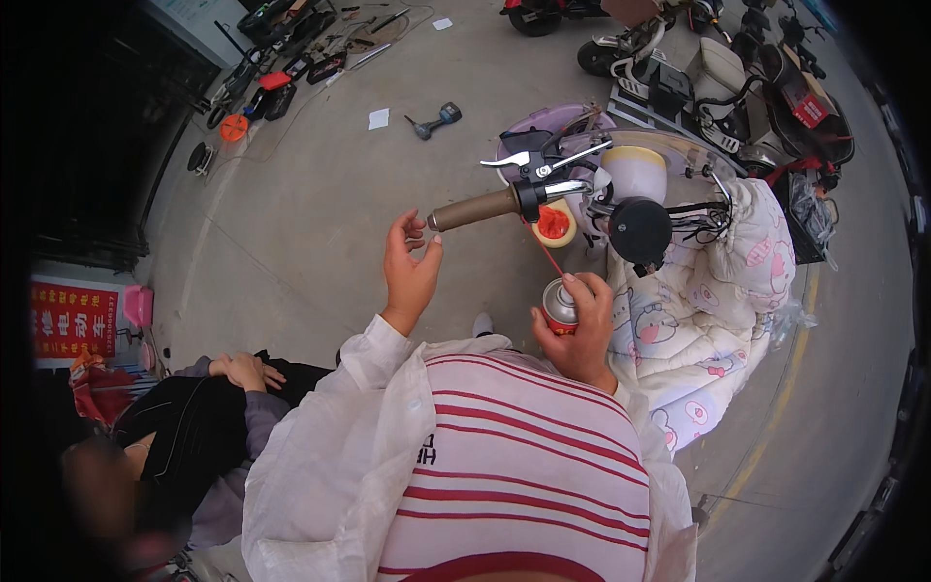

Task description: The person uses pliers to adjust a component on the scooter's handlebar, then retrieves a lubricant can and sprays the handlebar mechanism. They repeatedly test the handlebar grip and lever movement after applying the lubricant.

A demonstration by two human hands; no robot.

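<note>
My right hand point(590, 330) is wrapped round a spray can point(560, 305) with a silver top and a red lower part. A thin red straw point(549, 256) runs up from the can toward the inner end of a brown handlebar grip point(475, 210). My left hand point(410, 270) is beside the grip's outer end, fingers curved and apart, holding nothing. Whether a fingertip touches the grip I cannot tell. Past the grip are a silver brake lever point(508, 160) and a round black mirror point(640, 231) on the scooter's handlebar.
A padded white cover point(669, 330) with pink cartoon prints hangs over the scooter. A cordless drill point(435, 120) lies on the concrete floor, with scattered tools point(330, 64) farther back. Other scooters point(718, 87) stand at the far right. Another person's hands point(247, 371) rest folded at the left.
</note>
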